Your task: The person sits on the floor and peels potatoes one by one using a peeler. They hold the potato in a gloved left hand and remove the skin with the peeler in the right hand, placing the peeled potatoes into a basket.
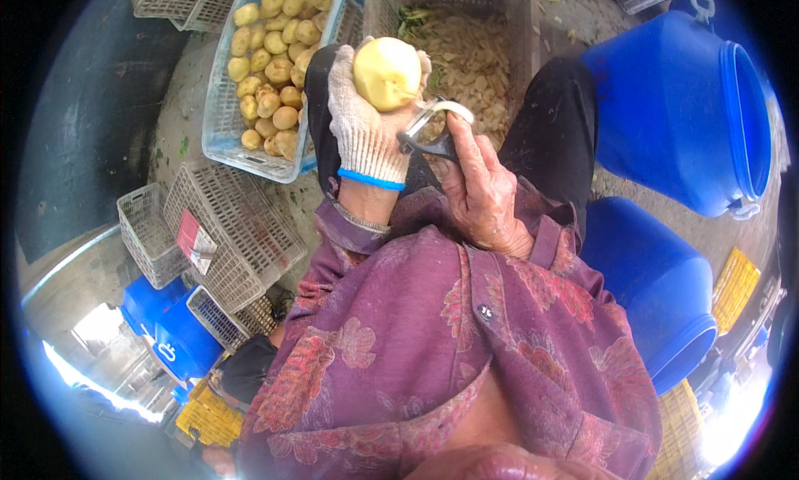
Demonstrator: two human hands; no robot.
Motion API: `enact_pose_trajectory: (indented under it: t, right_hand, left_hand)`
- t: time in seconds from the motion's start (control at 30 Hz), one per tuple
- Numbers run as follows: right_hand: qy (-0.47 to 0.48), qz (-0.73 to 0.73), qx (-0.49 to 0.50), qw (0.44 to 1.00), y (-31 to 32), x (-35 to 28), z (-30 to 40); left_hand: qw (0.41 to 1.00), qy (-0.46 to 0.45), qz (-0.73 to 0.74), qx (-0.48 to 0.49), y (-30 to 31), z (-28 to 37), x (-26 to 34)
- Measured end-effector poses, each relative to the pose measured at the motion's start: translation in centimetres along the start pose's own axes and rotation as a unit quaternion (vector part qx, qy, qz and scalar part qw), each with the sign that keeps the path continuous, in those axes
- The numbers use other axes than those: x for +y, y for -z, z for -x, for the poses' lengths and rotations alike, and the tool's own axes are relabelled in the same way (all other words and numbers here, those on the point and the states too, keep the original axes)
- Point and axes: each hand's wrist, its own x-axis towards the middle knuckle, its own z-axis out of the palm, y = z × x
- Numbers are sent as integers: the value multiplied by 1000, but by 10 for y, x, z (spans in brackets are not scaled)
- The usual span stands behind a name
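My left hand (369, 127), in a whitish knit glove with a blue cuff, grips a round pale-yellow fruit or root vegetable (387, 73) from below. Its surface looks smooth and peeled; the exact kind cannot be told. In my bare right hand (480, 193) is a peeler (431, 144) with a dark handle and metal head. A pale curl of peel (454, 110) lies at the peeler's head, by my index finger. The peeler is just below the yellow piece, near the glove's palm. Beneath both hands stands a crate (529, 37) holding peelings (477, 84) and some green leaves.
A light-blue plastic crate (215, 124) of yellow-brown round produce (278, 71) stands left of my knee. Empty-looking lattice crates (240, 230) lie lower left. Large blue drums (661, 105) flank my right leg. Part of another person (249, 368) shows at lower left.
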Motion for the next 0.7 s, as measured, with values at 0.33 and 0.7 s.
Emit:
enact_pose_trajectory:
  t: [0.33,0.7]
  right_hand:
    - [35,62,29,997,7,1,-41]
    - [16,31,31,999,20,17,-15]
  left_hand:
    - [986,-66,-146,-43,-9,26,-15]
    - [978,-127,-158,-46,-9,16,-6]
